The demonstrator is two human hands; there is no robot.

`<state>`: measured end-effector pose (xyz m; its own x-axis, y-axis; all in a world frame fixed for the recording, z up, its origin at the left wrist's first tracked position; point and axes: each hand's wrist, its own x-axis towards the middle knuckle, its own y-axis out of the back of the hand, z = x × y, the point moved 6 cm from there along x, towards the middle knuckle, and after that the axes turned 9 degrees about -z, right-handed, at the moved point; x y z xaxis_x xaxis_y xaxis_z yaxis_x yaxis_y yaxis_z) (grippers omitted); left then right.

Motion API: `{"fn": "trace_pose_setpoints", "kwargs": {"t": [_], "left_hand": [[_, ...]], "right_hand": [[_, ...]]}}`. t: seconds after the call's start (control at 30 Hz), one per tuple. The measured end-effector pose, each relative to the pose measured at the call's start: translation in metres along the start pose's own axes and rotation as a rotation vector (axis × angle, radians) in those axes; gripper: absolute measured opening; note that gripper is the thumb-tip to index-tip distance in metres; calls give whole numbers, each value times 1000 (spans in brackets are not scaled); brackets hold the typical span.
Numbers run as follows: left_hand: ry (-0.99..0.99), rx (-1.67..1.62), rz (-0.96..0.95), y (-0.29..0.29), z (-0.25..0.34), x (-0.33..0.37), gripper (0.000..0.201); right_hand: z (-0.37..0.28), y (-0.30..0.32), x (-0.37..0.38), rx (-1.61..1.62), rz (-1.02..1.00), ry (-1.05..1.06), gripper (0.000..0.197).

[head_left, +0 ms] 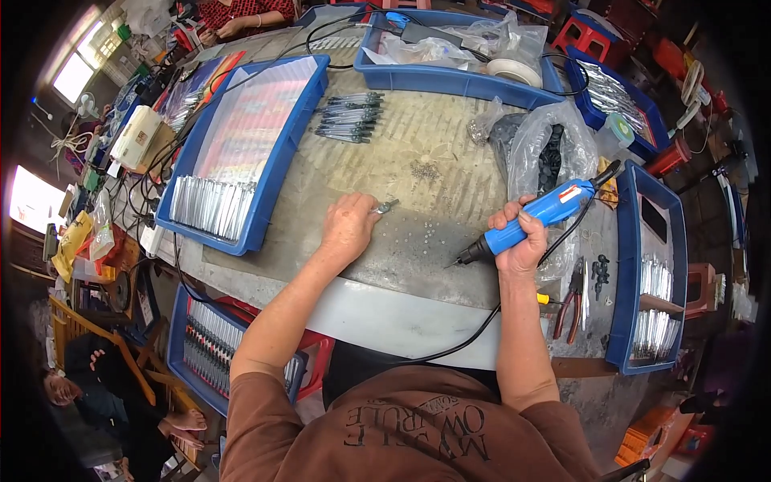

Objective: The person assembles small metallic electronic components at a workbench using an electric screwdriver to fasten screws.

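Observation:
My right hand [522, 238] is wrapped round a blue electric screwdriver [540, 217], whose thin bit points left and down, just above the worktop. To the left, my left hand [351, 226] rests low over the table with its fingers pinched on a small metal piece with a dark end [388, 206]. Most of that piece is hidden under the fingers. Between the hands lie tiny pale rings [430, 230] and, farther off, a scatter of small screws [426, 170]. Beyond my left hand several slim metal pieces with dark ends [350, 117] lie in a stack.
A blue tray of metal strips [265, 217] stands left, another blue tray [634, 353] right. A blue bin [450, 80] with plastic bags is at the back. Pliers [571, 309] lie right of my forearm, near an open plastic bag [578, 136] of dark parts. Another person's hands [229, 28] show far left.

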<state>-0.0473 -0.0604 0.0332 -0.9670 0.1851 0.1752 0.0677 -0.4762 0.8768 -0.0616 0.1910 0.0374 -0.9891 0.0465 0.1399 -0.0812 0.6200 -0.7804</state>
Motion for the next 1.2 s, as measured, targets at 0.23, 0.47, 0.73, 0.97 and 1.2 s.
{"fn": "trace_pose_setpoints", "kwargs": {"t": [0.23, 0.47, 0.73, 0.97, 1.2], "left_hand": [[144, -110, -25, 3, -4, 2, 11], [243, -172, -29, 3, -3, 4, 10], [246, -178, 43, 2, -4, 1, 10], [180, -113, 102, 1, -7, -1, 11], [249, -139, 42, -2, -8, -1, 8]], "right_hand": [[0, -1, 0, -22, 8, 6, 31], [-1, -2, -1, -35, -1, 7, 32], [5, -38, -1, -87, -65, 32, 34], [22, -97, 15, -303, -198, 192, 35], [57, -118, 32, -476, -229, 221, 33]]}}
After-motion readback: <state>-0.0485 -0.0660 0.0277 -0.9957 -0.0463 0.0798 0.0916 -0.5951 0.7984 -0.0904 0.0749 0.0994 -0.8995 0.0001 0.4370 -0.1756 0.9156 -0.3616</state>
